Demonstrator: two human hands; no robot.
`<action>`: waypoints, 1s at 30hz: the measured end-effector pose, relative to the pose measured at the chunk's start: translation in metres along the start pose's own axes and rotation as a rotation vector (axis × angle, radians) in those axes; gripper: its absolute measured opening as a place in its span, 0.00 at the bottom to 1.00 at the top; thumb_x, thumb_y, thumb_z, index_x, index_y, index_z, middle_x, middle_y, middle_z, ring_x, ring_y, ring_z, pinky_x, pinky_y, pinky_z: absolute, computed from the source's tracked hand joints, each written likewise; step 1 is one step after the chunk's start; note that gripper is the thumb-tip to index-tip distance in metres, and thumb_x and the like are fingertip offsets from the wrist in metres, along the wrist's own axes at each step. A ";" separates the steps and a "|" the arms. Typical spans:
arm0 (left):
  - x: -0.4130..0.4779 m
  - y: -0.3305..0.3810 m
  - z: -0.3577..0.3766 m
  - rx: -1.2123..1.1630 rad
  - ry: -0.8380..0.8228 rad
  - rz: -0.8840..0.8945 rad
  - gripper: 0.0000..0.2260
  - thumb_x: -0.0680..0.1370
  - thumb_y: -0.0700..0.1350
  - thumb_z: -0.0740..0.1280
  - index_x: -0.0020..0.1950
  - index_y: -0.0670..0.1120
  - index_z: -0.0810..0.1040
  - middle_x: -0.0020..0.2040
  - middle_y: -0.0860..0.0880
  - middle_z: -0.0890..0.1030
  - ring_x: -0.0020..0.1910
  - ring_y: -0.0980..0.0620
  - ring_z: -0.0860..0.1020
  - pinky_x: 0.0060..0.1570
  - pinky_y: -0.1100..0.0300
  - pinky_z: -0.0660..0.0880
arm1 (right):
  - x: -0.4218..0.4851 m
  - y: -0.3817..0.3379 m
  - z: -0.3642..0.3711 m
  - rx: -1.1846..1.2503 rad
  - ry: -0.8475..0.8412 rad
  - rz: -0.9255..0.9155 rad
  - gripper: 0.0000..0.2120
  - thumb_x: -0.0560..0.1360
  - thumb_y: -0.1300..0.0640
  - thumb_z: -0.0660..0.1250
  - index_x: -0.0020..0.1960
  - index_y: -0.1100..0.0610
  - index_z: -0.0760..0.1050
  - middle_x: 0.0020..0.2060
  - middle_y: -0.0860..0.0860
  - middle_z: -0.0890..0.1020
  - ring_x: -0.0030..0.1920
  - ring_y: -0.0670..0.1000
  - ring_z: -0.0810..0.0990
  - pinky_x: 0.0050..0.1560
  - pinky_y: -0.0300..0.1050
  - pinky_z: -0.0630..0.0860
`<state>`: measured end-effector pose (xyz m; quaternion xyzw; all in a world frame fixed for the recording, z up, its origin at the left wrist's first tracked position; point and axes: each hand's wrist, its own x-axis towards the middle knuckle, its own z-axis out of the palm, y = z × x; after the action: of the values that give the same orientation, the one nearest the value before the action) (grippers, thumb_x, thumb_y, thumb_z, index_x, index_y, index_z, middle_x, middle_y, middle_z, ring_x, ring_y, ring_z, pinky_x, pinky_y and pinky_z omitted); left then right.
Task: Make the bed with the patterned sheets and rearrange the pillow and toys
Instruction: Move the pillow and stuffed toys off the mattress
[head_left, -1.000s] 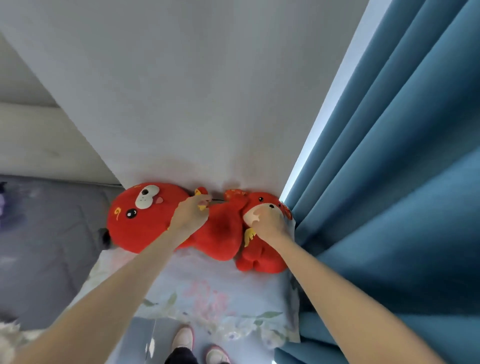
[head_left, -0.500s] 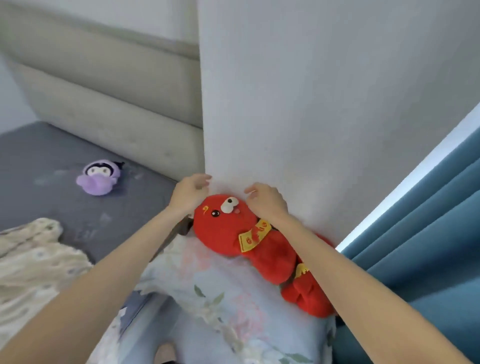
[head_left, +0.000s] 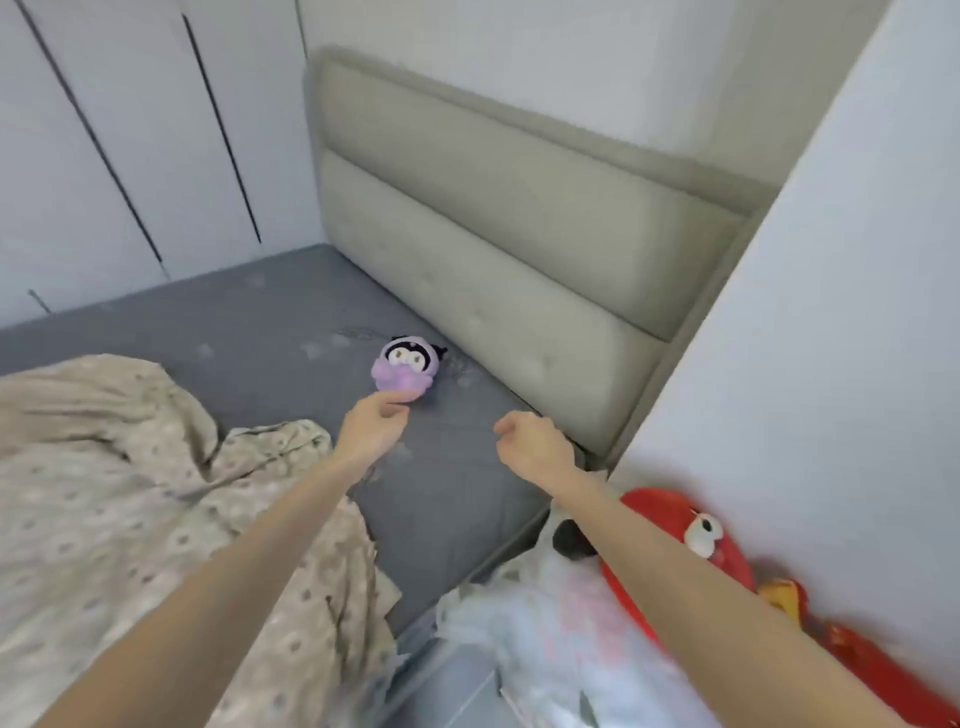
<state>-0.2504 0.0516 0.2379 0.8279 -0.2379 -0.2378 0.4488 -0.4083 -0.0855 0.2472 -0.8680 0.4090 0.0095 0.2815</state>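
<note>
Head view: purple toy (head_left: 408, 364) sits upright, face toward the camera, on the grey mattress (head_left: 260, 322) near the headboard (head_left: 493, 234). Left hand (head_left: 371, 426) is at its lower edge (grip unclear); right hand (head_left: 535, 441) hangs loosely curled, empty. Patterned sheet (head_left: 104, 493) lies crumpled left.

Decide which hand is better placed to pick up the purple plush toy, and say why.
Left. The left hand has its fingertips at the lower edge of the purple plush toy; the right hand is off to the side, loosely curled and empty.
</note>
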 end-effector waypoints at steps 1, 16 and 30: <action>0.009 -0.007 -0.013 -0.013 0.010 -0.018 0.13 0.77 0.38 0.63 0.54 0.55 0.78 0.56 0.45 0.81 0.57 0.44 0.78 0.57 0.51 0.74 | 0.013 -0.013 0.008 -0.006 -0.009 0.006 0.20 0.75 0.60 0.58 0.63 0.47 0.75 0.63 0.52 0.76 0.62 0.57 0.75 0.58 0.46 0.72; 0.181 -0.082 -0.067 -0.091 0.022 -0.249 0.15 0.78 0.38 0.61 0.65 0.45 0.75 0.60 0.44 0.79 0.53 0.45 0.79 0.52 0.56 0.73 | 0.217 -0.079 0.105 -0.021 -0.298 0.015 0.24 0.75 0.58 0.60 0.71 0.52 0.65 0.66 0.52 0.72 0.63 0.53 0.73 0.51 0.43 0.69; 0.385 -0.195 0.012 -0.232 0.018 -0.572 0.12 0.79 0.40 0.64 0.61 0.47 0.77 0.58 0.45 0.79 0.38 0.52 0.78 0.50 0.56 0.73 | 0.481 -0.069 0.239 -0.022 -0.485 0.201 0.30 0.77 0.54 0.61 0.75 0.46 0.54 0.68 0.61 0.62 0.63 0.65 0.70 0.64 0.56 0.71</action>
<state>0.0753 -0.0950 -0.0045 0.8066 0.0376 -0.3729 0.4571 0.0123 -0.2709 -0.0393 -0.7984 0.4138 0.2496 0.3593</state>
